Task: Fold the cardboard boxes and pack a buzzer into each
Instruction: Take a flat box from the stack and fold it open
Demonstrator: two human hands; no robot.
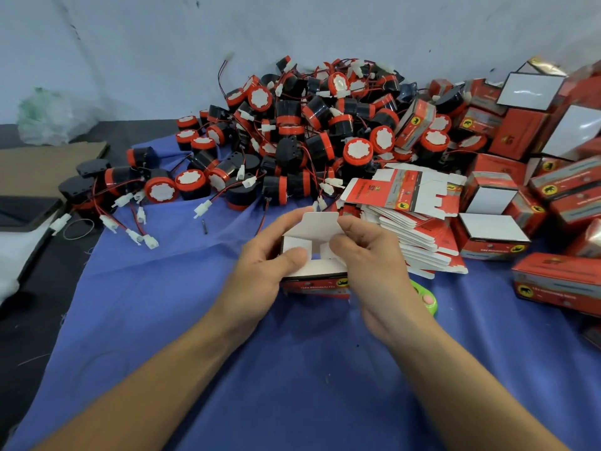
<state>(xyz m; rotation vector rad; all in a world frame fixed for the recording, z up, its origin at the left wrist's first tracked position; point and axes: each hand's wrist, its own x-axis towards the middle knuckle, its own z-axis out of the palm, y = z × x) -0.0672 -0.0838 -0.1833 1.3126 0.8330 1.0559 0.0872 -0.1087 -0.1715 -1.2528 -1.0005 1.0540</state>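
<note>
half-folded cardboard box (313, 283) at frame centre, open end up, white flaps showing. gripped on 9 o'clock side by left hand (266, 268), thumb pressed on inner flap. pinched on 3 o'clock side by right hand (370, 262), fingers curled on flap edge. hands close together, both clamped on box. buzzer pile (309, 131) at 12 o'clock, red-black, wires with white plugs. flat carton stack (413, 236) at 2 o'clock. folded boxes (491, 236) at 3 o'clock. green gadget (426, 299) just beside right wrist. blue cloth (292, 369) underneath.
</note>
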